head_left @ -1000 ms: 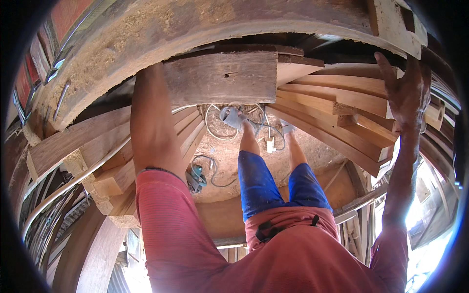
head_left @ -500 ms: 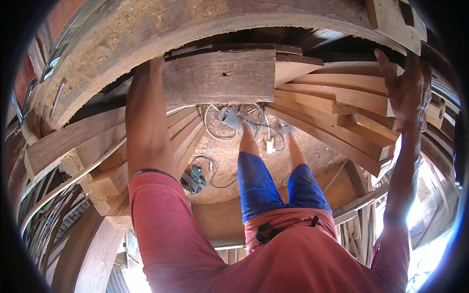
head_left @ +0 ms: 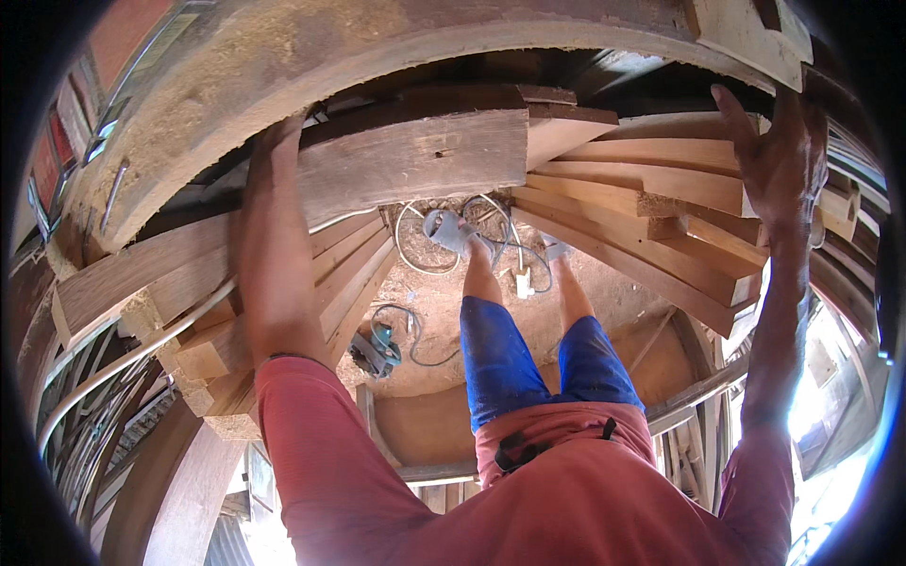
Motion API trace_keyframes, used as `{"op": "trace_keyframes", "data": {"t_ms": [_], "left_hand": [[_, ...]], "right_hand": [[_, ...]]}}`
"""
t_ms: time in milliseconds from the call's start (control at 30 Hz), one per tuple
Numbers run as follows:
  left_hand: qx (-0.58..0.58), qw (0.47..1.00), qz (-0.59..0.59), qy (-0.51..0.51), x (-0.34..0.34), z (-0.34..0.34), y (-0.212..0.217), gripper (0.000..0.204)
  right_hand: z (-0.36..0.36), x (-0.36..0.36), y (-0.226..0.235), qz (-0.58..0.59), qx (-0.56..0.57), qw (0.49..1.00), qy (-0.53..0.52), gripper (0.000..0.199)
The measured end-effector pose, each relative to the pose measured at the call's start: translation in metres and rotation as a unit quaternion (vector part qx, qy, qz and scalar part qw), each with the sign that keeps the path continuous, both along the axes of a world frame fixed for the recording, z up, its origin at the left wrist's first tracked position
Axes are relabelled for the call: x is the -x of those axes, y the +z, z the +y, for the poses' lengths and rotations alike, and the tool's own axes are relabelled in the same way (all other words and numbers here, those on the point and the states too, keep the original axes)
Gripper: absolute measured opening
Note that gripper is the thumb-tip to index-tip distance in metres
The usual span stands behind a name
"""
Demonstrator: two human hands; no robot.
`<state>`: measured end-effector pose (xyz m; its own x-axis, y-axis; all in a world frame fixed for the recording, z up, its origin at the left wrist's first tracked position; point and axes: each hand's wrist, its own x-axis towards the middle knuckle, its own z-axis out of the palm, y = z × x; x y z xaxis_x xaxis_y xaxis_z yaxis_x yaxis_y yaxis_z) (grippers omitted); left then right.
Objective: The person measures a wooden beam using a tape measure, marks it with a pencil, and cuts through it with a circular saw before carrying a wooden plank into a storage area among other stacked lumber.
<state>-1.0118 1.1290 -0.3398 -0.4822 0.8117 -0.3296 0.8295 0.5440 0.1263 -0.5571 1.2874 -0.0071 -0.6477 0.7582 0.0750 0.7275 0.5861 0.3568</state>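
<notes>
A large rough-edged wooden beam [head_left: 396,38] arcs across the upper view in front of me. My left hand [head_left: 279,141] reaches up to its underside, at the left end of a weathered plank [head_left: 425,151] with a small hole. That hand is slightly blurred and its fingers are hidden, so its hold cannot be made out. At the right, my right hand [head_left: 788,165] is raised, thumb apart from the straight fingers. Its fingertips run up to a pale wooden block [head_left: 750,42] at the beam's right end; whether they touch it is unclear.
Stacked cut boards [head_left: 651,226] fan out on the right, with more timber [head_left: 212,354] on the left. A pale hose or cable [head_left: 132,354] crosses the left stack. On the dirt floor lie a teal power tool [head_left: 377,349] and a white power socket [head_left: 524,283] with loose cords.
My left hand and forearm have shifted slightly down and left. The weathered plank now appears tilted, with its upper face showing. My right hand is only slightly displaced in view.
</notes>
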Motion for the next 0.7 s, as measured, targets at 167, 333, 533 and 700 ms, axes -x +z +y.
{"op": "trace_keyframes", "data": {"t_ms": [167, 333, 533, 700], "left_hand": [[-0.002, 1.000, 0.003, 0.000, -0.001, 0.008, -0.003, 0.041], [-0.001, 1.000, -0.001, -0.002, -0.005, 0.016, -0.006, 0.041], [-0.001, 1.000, -0.001, -0.004, -0.007, 0.014, -0.006, 0.041], [-0.001, 1.000, -0.002, -0.003, -0.002, 0.010, -0.003, 0.041]], "right_hand": [[0.000, 0.001, 0.001, -0.018, -0.009, 1.000, 0.019, 0.062], [-0.001, 0.001, 0.001, -0.038, -0.001, 0.999, -0.038, 0.063], [-0.001, 0.003, 0.001, -0.002, -0.011, 1.000, 0.019, 0.060], [0.002, 0.000, 0.000, 0.006, -0.003, 1.000, 0.023, 0.059]]}}
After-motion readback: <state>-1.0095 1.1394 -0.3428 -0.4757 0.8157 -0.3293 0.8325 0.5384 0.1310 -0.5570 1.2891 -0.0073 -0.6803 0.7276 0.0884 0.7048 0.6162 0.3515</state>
